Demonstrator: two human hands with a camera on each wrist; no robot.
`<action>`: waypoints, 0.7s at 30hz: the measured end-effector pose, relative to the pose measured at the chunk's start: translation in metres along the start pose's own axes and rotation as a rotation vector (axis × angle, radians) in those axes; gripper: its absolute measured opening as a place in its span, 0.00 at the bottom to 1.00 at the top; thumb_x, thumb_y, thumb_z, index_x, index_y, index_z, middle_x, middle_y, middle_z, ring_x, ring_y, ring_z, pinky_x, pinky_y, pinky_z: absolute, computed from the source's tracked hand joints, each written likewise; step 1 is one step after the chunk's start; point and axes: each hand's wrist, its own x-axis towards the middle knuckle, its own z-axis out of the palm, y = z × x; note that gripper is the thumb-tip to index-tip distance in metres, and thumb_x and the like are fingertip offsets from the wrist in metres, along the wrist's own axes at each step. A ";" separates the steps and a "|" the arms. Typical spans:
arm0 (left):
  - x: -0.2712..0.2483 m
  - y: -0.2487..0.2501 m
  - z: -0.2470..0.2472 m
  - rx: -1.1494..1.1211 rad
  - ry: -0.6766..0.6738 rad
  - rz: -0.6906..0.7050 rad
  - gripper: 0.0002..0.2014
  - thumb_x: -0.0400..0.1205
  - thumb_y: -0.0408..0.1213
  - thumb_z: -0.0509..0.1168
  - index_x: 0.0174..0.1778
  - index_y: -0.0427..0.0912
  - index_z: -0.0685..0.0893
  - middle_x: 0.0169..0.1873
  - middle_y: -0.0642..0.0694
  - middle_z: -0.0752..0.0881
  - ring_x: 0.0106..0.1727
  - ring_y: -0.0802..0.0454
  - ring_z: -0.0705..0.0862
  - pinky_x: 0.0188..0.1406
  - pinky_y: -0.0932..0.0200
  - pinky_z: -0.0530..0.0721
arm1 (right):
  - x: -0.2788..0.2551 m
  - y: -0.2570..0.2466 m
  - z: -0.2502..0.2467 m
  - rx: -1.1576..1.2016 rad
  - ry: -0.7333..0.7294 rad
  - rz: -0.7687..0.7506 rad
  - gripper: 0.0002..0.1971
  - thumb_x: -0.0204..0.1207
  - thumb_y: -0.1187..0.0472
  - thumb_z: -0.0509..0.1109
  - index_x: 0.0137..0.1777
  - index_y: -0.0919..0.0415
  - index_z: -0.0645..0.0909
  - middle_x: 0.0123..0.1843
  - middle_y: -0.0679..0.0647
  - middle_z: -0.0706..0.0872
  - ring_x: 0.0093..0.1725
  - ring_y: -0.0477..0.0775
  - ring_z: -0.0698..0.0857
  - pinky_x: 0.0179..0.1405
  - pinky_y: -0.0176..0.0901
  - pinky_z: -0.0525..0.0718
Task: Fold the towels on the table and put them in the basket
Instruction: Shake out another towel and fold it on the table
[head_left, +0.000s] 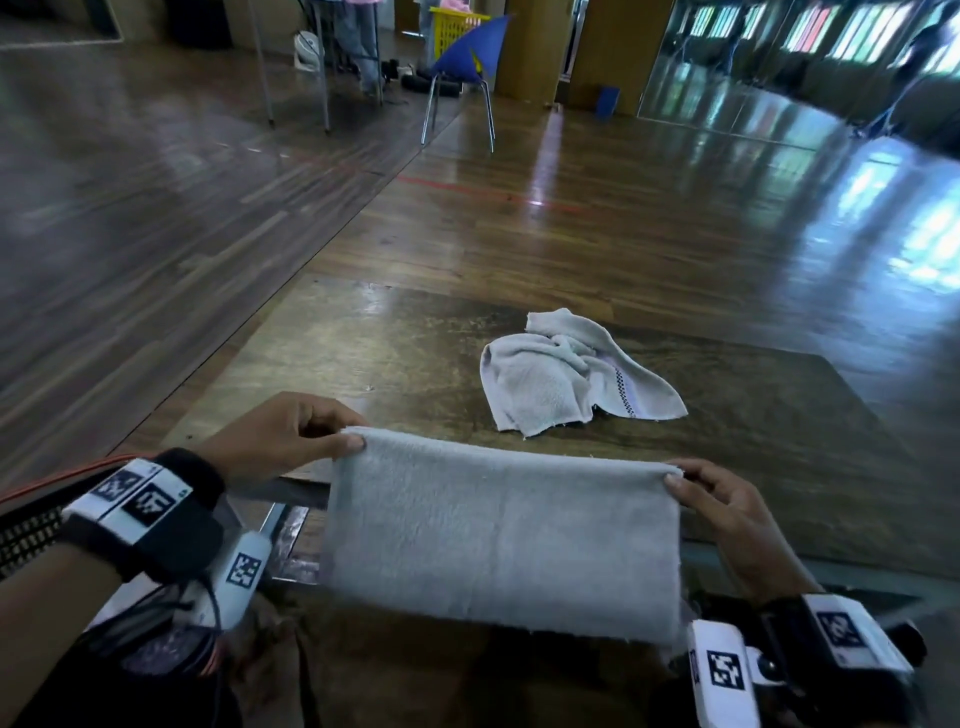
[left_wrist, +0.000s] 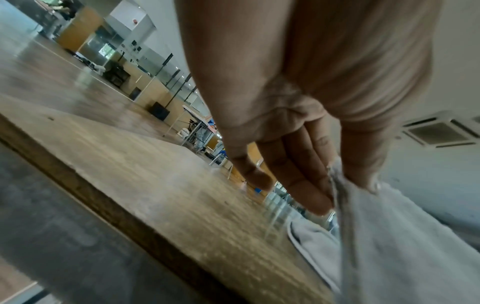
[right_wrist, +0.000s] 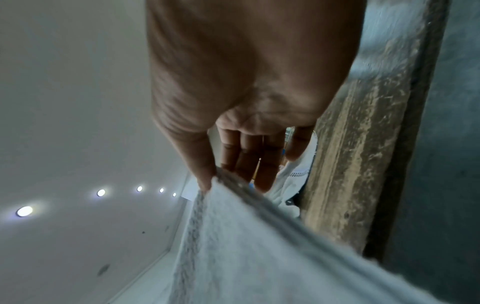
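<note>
Towel (head_left: 501, 535) hangs between left hand (head_left: 283, 439) and right hand (head_left: 727, 514) grips.

Left hand (head_left: 283, 439) and right hand (head_left: 727, 512) pinch top corners of grey towel (head_left: 501, 538), hanging at table (head_left: 363, 364) edge; crumpled towel (head_left: 566, 376) lies beyond.
</note>
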 end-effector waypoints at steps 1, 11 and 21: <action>0.005 -0.003 0.001 0.042 0.021 -0.002 0.06 0.78 0.44 0.69 0.48 0.53 0.89 0.45 0.54 0.91 0.46 0.59 0.88 0.45 0.67 0.85 | 0.005 0.002 0.002 -0.018 0.003 0.005 0.08 0.69 0.58 0.72 0.47 0.55 0.88 0.43 0.51 0.91 0.43 0.42 0.87 0.41 0.29 0.84; 0.060 -0.004 0.027 0.076 0.765 0.072 0.13 0.82 0.32 0.63 0.62 0.44 0.81 0.53 0.52 0.86 0.50 0.58 0.84 0.50 0.76 0.76 | 0.055 0.014 0.034 -0.614 0.366 0.053 0.12 0.78 0.56 0.66 0.59 0.55 0.81 0.60 0.57 0.84 0.62 0.57 0.80 0.62 0.54 0.77; 0.066 0.005 0.155 0.863 0.017 0.151 0.27 0.86 0.52 0.41 0.82 0.51 0.52 0.82 0.49 0.56 0.83 0.51 0.54 0.79 0.45 0.50 | 0.021 0.036 0.135 -1.206 -0.082 -0.209 0.23 0.83 0.48 0.49 0.76 0.51 0.65 0.78 0.52 0.70 0.77 0.53 0.67 0.75 0.54 0.64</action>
